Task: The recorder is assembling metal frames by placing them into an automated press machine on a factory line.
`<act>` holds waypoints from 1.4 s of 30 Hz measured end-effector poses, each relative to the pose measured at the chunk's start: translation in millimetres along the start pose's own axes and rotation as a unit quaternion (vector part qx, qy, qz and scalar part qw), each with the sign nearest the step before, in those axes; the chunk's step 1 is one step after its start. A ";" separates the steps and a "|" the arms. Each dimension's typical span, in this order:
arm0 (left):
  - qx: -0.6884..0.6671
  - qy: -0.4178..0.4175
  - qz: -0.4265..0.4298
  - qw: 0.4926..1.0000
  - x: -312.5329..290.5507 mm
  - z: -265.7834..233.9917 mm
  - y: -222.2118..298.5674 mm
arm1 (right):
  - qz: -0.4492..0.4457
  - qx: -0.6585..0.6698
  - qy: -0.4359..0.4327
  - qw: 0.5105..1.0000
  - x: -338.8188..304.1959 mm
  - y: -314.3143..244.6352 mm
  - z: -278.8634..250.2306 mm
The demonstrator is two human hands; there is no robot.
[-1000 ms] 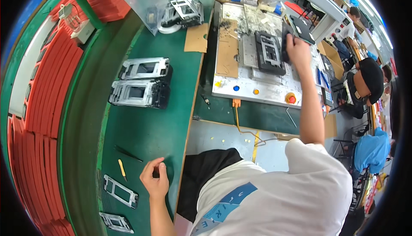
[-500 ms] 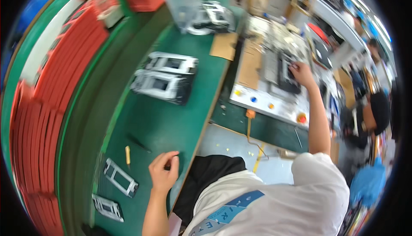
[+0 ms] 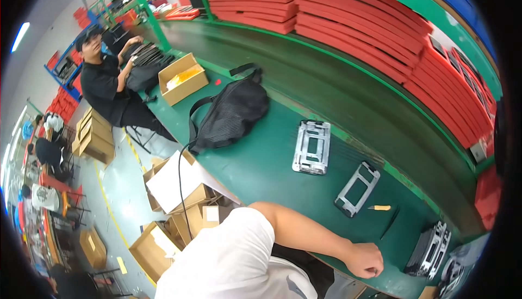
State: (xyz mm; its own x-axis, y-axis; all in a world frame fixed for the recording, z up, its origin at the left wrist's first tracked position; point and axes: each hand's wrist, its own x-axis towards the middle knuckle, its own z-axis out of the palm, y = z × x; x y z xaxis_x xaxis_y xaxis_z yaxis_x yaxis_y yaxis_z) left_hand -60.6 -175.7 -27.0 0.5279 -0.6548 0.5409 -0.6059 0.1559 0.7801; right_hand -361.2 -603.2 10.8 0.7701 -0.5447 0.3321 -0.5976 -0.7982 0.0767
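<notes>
My left hand (image 3: 365, 260) rests near the front edge of the green table, its fingers curled into a loose fist with nothing visible in them. My right hand is outside the view. Beyond the left hand lie a craft knife with a yellow handle (image 3: 381, 207) and slim dark tweezers (image 3: 390, 222). Farther off lies a silver-and-black rectangular frame with an open middle (image 3: 357, 189). A second frame (image 3: 312, 147), with more crossbars, sits to its left. Right of the hand stands a pile of similar frames (image 3: 429, 251), partly cut off by the rim.
A black bag (image 3: 232, 113) and a cardboard box with yellow contents (image 3: 183, 79) occupy the table's left part. Red trays (image 3: 353, 27) fill the shelf behind. A person in black (image 3: 103, 84) works at the far left end. Open cartons (image 3: 163, 244) stand on the floor.
The view has swung far to the left, bringing in the bag, the box and the other person. My right hand, earlier at a black part on the side bench, has left the view.
</notes>
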 end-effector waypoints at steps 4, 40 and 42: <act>-0.002 -0.007 0.009 1.000 1.6 4.0 -7.4 | -0.046 0.015 -0.029 0.998 25.3 -46.2 17.5; -0.073 -0.081 -0.076 0.991 10.4 -25.5 -1.9 | -0.412 0.372 0.028 0.831 203.2 -599.2 38.6; -0.059 -0.074 -0.071 0.993 7.6 -24.4 -1.7 | -0.286 0.338 0.007 0.897 220.5 -606.0 56.2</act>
State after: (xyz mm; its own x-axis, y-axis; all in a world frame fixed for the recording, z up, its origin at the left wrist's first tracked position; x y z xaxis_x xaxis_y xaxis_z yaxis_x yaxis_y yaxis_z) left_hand -41.1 -162.8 -16.5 0.5048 -0.7763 0.3775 -0.4525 0.1344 0.8816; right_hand 183.3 -254.2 -15.3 0.9018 0.0033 0.4322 0.1696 -0.9225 -0.3467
